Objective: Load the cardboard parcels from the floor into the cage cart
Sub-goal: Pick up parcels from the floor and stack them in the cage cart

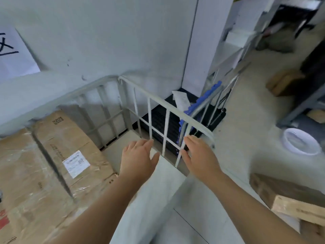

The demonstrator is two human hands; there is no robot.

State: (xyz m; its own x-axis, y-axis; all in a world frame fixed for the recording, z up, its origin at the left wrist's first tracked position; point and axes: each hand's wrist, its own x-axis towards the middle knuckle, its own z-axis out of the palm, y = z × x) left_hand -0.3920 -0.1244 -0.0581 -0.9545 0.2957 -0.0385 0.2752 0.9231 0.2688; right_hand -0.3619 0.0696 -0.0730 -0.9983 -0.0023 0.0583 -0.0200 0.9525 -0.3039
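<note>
My left hand and right hand are both empty, fingers loosely spread, above the cage cart by its barred side. The next floor parcel lies low to my right, nearer the right hand, its long axis slanting away rightward. Loaded parcels stand on the left, and a white basin sits beyond.

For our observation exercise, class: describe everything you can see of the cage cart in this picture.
The cage cart is pale grey metal by its look: tubular rails with rounded corners, sides of thin bars. It stands upright against the white wall. Taped cardboard parcels fill it at the picture's left; to their right its pale base shows bare. The left hand hovers open over it; the right hand is at its side bars, contact unclear.
</note>
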